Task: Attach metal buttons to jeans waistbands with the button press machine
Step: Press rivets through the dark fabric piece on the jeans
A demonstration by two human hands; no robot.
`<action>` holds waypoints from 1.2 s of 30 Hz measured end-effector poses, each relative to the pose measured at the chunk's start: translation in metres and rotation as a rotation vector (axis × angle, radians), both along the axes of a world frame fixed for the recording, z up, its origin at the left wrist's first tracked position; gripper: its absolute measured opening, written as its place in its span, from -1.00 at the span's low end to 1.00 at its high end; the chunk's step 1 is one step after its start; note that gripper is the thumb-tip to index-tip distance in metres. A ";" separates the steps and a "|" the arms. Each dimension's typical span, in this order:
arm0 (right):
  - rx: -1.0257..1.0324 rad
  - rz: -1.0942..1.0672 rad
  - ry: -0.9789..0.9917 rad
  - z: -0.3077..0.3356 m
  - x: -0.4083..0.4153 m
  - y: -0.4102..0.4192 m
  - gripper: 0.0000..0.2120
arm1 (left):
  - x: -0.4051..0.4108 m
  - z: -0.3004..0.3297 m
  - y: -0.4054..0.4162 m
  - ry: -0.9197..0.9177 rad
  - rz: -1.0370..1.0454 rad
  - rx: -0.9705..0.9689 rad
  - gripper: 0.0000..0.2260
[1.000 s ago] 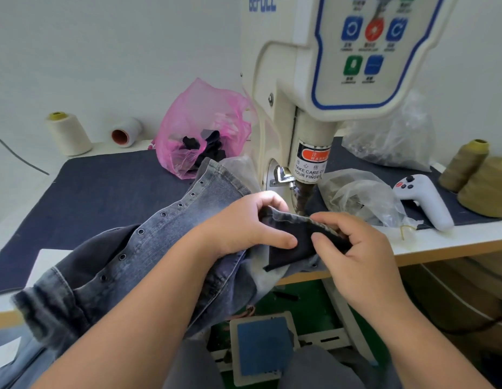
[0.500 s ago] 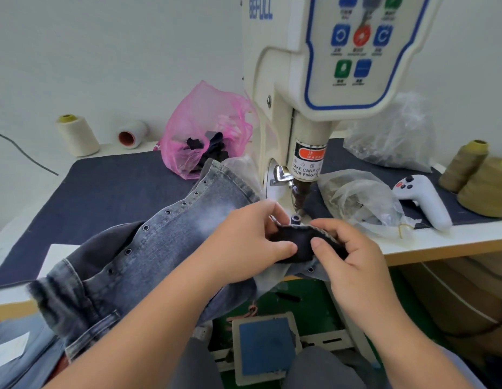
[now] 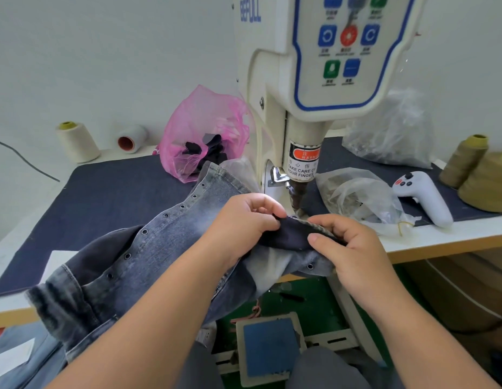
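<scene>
Both hands hold a jeans waistband at the button press machine's head.

The washed grey-blue jeans (image 3: 148, 259), lined with small metal eyelets, drape from the near left over the tabletop (image 3: 440, 242) edge, their dark waistband (image 3: 294, 234) folded up just below the button press machine (image 3: 305, 102). The left hand (image 3: 241, 223) has its grip closed on the waistband's left end, fingers curled over the top edge. The right hand (image 3: 353, 248) pinches the right end, thumb on the near face, fingers behind. Left of the jeans the dark mat (image 3: 109, 197) lies bare out to a pink bag (image 3: 202, 130); to the right, a clear plastic bag (image 3: 356, 195) sits near the right hand, with a white controller (image 3: 423, 197) beyond it.
</scene>
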State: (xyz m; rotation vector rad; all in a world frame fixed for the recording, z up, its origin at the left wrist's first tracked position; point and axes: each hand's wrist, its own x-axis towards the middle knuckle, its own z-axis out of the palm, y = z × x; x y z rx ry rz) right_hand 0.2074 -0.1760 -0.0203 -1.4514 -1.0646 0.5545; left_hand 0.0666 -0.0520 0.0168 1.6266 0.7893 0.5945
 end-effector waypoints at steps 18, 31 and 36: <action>0.032 0.121 0.450 -0.005 0.025 0.018 -0.81 | 0.013 -0.010 0.032 0.086 -0.134 0.100 -0.87; 0.031 0.079 0.614 -0.011 0.031 0.028 -0.72 | 0.017 -0.011 0.044 0.177 -0.313 0.060 -0.85; 0.057 0.080 0.669 -0.013 0.033 0.031 -0.80 | 0.019 -0.010 0.044 0.150 -0.312 -0.109 -0.77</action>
